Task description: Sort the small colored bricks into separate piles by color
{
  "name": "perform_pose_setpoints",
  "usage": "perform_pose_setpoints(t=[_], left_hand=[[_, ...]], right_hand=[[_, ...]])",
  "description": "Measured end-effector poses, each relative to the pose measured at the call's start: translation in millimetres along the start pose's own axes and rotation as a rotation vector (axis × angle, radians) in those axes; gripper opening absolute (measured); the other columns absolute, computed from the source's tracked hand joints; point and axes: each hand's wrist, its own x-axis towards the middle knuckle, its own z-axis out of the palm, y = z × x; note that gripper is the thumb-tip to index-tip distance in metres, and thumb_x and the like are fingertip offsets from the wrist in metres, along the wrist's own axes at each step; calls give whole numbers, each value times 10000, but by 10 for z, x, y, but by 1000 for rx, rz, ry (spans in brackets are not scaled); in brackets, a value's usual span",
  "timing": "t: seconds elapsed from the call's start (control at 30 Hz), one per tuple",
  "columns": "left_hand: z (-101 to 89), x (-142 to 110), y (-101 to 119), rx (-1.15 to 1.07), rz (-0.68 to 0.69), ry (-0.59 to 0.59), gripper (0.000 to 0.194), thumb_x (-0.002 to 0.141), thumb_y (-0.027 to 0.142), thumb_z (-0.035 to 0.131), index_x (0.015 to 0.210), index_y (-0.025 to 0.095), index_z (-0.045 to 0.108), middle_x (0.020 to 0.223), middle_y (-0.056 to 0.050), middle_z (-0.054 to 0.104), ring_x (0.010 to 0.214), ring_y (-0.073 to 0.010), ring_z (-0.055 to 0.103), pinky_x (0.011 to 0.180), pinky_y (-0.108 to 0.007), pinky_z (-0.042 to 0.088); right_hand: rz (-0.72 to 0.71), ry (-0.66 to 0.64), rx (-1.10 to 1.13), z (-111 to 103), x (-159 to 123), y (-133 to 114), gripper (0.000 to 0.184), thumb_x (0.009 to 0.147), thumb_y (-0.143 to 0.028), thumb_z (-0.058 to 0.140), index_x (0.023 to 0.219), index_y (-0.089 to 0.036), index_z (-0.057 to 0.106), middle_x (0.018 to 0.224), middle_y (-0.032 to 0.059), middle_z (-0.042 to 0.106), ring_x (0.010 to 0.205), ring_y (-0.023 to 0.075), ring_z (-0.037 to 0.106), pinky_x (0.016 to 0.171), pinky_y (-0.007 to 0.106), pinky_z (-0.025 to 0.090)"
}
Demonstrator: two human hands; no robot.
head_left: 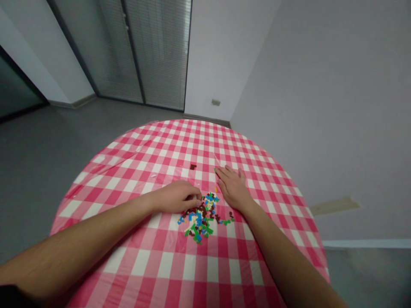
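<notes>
A loose pile of small flat plastic pieces (199, 219) in blue, green, brown, cream and yellow lies mid-table. My left hand (178, 196) reaches in from the left, fingers curled down and thumb close to them at the pile's upper left edge. Its fingertips are among brown pieces, and whatever they grip is too small to make out. To the pile's upper right, my right hand (233, 188) lies low over the cloth with its fingers stretched out. A small green piece (215, 170) shows at its fingertip. Just left of that hand is a yellow piece (216, 190).
A round table with a red-and-white checked cover (189, 267) bears everything. Beyond the pile sits a small dark brown joined shape (193, 167). A few brown and green pieces (226, 222) trail off to the right. Walls and glass doors (154, 55) stand behind the table.
</notes>
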Motion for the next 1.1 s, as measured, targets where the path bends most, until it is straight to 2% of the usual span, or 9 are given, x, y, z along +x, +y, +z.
perform_pose_setpoints(t=[0.2,0.4,0.8,0.9,1.0,1.1], left_hand=[[-6,4,8,-5,1,2,256,968,323,498,899,174,694,811,-34,707,722,-158,615,691,-247,418],[4,6,-4,-1,16,9,265,976,321,482,895,174,687,810,-38,705,723,-162,617,691,-253,423],[-9,7,7,5,14,5,303,988,314,448,871,172,688,804,-38,705,707,-159,608,672,-254,412],[-1,9,-17,-28,12,8,313,999,292,431,896,176,701,863,-44,726,747,-159,629,688,-251,427],[37,9,-76,-107,24,22,280,997,246,439,1049,203,710,1029,-51,745,907,-169,664,823,-271,465],[72,9,-123,-122,22,39,294,992,215,447,1158,233,690,1140,-52,729,1014,-176,662,912,-303,463]], right_hand=[[20,-3,-54,-2,-6,-13,428,1016,-332,342,1401,-281,522,1485,46,496,1350,345,401,1102,660,204],[23,-6,-54,-22,-9,-24,440,1018,-330,326,1409,-264,514,1488,25,494,1326,344,409,1106,659,211],[15,22,-33,-26,-14,-19,447,1006,-320,341,1408,-234,517,1465,56,518,1302,335,419,1106,635,213],[15,81,-1,-55,-15,-16,437,1002,-305,347,1384,-228,543,1425,77,556,1280,319,451,1107,619,216],[-7,167,96,-115,-42,-10,386,986,-300,389,1256,-200,647,1279,105,659,1193,281,543,1088,536,306],[-23,113,310,-246,-116,-6,311,950,-288,465,1087,-195,729,1088,97,739,1008,233,652,925,394,475]])
